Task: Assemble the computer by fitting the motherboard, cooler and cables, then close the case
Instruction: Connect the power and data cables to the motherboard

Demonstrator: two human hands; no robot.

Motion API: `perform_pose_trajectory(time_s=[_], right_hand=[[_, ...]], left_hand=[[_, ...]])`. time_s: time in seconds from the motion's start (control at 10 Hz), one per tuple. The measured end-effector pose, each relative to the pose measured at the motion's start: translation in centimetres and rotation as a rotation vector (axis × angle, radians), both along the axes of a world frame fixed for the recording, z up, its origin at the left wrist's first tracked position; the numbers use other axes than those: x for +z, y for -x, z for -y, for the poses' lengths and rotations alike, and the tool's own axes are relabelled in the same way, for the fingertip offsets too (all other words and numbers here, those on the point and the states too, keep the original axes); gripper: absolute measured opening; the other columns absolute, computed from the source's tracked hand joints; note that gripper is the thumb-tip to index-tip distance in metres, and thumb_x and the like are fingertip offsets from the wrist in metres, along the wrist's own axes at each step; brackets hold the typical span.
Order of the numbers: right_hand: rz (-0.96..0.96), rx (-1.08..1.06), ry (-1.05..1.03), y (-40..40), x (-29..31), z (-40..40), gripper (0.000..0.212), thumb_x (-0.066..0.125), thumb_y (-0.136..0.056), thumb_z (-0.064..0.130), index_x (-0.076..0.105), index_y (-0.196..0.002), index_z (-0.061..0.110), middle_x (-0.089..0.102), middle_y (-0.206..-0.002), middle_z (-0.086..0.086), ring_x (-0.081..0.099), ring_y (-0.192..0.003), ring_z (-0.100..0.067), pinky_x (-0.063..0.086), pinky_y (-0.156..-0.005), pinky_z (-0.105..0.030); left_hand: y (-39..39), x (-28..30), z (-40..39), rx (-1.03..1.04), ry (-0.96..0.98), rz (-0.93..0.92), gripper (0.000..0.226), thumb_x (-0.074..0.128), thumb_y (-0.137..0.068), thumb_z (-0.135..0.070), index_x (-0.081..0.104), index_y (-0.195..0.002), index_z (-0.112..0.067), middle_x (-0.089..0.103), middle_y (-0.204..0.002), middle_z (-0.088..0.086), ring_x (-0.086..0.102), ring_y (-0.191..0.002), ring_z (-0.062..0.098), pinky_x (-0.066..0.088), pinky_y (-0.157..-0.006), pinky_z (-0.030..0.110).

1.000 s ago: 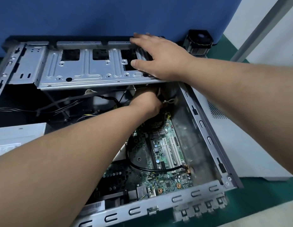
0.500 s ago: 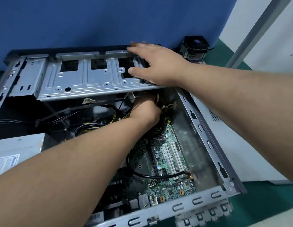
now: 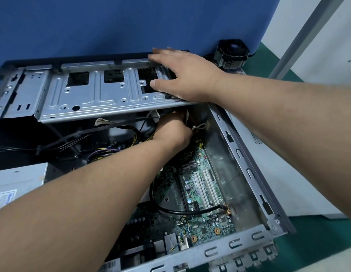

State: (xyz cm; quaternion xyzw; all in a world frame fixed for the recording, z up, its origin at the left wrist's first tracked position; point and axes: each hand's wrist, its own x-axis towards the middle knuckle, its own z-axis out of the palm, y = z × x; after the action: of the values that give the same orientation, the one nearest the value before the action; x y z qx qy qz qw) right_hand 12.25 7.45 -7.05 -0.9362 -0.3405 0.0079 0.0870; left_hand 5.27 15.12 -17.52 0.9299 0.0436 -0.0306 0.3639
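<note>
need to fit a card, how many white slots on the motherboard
2, side by side on the motherboard near the case's right wall: one, one. The left arm may hide more.

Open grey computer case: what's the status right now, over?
Right hand flat on silver metal drive bracket. Left hand under it among cables, fingers hidden. Green motherboard seated. Black fan cooler outside case.

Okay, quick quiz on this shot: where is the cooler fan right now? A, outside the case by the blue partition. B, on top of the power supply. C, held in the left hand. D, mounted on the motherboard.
A: the cooler fan sits outside the case at its far right corner, against the blue partition, and neither hand touches it.
</note>
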Motion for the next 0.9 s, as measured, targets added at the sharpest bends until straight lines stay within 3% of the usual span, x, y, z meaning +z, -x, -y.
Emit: perform_pose_trajectory(time_s=[0.3,0.6,0.7,0.8,0.9], right_hand=[[0.003,-0.001,-0.004,0.05,0.02,-0.03,0.07,0.046,-0.099,0.06,0.026,-0.161,0.032,0.017,-0.169,0.012,0.013,-0.156,-0.012,0.014,-0.126,-0.036],[-0.002,0.0,-0.014,-0.02,0.0,0.0,0.07,0.046,-0.099,0.059,0.026,-0.161,0.032,0.017,-0.169,0.012,0.013,-0.156,-0.012,0.013,-0.126,-0.037],[0.0,-0.001,-0.012,-0.05,-0.03,0.0,0.07,0.046,-0.099,0.059,0.026,-0.161,0.032,0.017,-0.169,0.012,0.013,-0.156,-0.012,0.014,-0.126,-0.037],[0.01,0.002,-0.006,-0.12,-0.16,0.02,0.071,0.045,-0.099,0.06,0.026,-0.161,0.031,0.018,-0.169,0.011,0.013,-0.156,-0.013,0.014,-0.126,-0.037],[0.014,0.005,-0.001,-0.2,-0.16,-0.05,0.071,0.045,-0.099,0.06,0.025,-0.161,0.031,0.018,-0.169,0.01,0.013,-0.156,-0.013,0.015,-0.126,-0.038]], left_hand=[[0.17,0.23,0.08,-0.022,-0.012,0.013,0.03,0.072,-0.092,-0.024,0.068,-0.121,-0.016,0.068,-0.123,0.009,0.063,-0.112,0.03,0.041,-0.079,0.025],[0.28,0.33,-0.06,-0.053,-0.009,0.012,0.029,0.076,-0.089,-0.035,0.069,-0.111,-0.019,0.07,-0.112,0.006,0.064,-0.102,0.028,0.035,-0.071,0.023],[0.35,0.13,0.0,-0.059,-0.038,0.036,0.032,0.075,-0.09,-0.032,0.069,-0.117,-0.017,0.07,-0.119,0.008,0.063,-0.109,0.03,0.038,-0.075,0.024],[0.44,-0.13,0.25,-0.079,-0.068,0.039,0.032,0.071,-0.092,-0.027,0.069,-0.121,-0.014,0.069,-0.124,0.012,0.061,-0.116,0.034,0.049,-0.092,0.031],[0.43,-0.16,0.46,-0.075,-0.085,0.015,0.033,0.068,-0.091,-0.025,0.066,-0.123,-0.015,0.067,-0.126,0.012,0.058,-0.12,0.035,0.048,-0.101,0.036]])
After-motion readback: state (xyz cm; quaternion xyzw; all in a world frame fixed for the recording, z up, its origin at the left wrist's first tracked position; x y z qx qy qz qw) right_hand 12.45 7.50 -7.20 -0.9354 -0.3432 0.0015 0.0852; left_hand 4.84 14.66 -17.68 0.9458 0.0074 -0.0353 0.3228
